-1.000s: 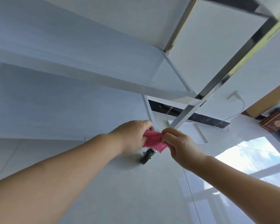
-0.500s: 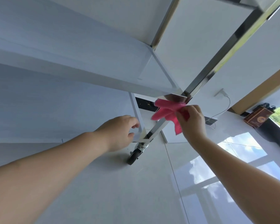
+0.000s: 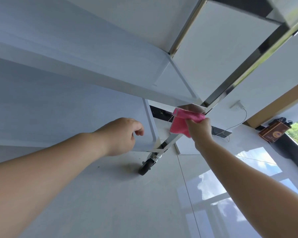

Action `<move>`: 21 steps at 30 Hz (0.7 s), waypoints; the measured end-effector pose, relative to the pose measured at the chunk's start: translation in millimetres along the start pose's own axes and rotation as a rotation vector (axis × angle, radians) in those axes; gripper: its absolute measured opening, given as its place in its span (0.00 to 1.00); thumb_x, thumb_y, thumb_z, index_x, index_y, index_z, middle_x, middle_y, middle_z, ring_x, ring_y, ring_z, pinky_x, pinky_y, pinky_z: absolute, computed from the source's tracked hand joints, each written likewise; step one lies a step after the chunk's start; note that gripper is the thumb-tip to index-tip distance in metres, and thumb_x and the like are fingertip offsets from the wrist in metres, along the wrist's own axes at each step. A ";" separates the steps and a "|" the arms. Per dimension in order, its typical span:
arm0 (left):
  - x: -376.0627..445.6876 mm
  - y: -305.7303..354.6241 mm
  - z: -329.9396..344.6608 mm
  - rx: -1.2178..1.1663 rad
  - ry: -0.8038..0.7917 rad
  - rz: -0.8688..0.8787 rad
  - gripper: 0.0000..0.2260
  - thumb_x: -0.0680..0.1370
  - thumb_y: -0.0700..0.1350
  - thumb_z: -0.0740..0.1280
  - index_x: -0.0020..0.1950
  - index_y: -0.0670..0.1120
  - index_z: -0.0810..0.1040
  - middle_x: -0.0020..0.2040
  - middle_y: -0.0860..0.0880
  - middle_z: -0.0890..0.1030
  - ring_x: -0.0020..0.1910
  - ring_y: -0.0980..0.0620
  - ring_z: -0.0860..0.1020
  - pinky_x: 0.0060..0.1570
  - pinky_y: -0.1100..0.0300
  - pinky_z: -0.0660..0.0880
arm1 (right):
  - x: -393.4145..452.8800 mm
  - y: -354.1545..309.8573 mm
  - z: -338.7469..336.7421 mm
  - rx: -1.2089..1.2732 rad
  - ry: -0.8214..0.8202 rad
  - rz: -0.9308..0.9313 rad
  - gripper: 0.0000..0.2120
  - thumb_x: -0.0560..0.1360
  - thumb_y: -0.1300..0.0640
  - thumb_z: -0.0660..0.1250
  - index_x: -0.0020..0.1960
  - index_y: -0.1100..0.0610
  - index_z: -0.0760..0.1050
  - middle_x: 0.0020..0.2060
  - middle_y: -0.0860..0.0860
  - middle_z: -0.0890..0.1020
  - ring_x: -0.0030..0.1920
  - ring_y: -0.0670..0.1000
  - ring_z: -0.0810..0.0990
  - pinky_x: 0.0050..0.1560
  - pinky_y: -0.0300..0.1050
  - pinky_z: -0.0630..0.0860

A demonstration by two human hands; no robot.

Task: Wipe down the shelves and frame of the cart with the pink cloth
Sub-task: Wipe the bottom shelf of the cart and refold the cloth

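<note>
The cart fills the upper view: a white middle shelf [image 3: 96,69], a white bottom shelf [image 3: 62,117] and a shiny metal corner post [image 3: 244,69] running down to a black caster [image 3: 145,167]. My right hand [image 3: 200,129] grips the pink cloth [image 3: 180,122] and presses it against the metal bracket at the middle shelf's corner, where shelf and post meet. My left hand [image 3: 122,134] rests on the rim of the bottom shelf near its corner, fingers curled loosely, holding nothing.
Glossy pale floor tiles [image 3: 144,203] lie below, reflecting a window. A white wall socket with a cable [image 3: 237,106] sits behind the post. A brown box [image 3: 273,131] stands on a dark ledge at the right. A black strip [image 3: 162,113] runs along the wall base.
My right hand has carried the pink cloth up the post from the bottom corner to the middle shelf's corner. My left hand let go of the cloth and stays by the bottom shelf.
</note>
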State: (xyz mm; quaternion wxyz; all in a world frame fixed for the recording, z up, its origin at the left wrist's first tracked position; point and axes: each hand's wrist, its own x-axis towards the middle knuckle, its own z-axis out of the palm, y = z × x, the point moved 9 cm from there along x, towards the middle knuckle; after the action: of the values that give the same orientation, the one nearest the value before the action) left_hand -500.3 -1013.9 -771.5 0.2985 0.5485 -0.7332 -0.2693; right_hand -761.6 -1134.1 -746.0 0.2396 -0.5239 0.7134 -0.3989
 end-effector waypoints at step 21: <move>-57.9 -81.6 -0.2 0.095 -0.128 -0.117 0.17 0.72 0.36 0.56 0.51 0.53 0.76 0.47 0.57 0.77 0.48 0.52 0.76 0.52 0.54 0.75 | -22.8 81.5 65.9 0.276 0.144 0.183 0.08 0.66 0.55 0.74 0.36 0.46 0.76 0.30 0.43 0.82 0.29 0.36 0.80 0.28 0.34 0.74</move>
State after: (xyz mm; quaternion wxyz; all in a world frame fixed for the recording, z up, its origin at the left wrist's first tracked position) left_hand -434.9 -978.7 -838.5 0.2087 0.5855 -0.7294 -0.2857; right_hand -749.2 -1122.8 -851.9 0.2928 -0.3892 0.7118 -0.5062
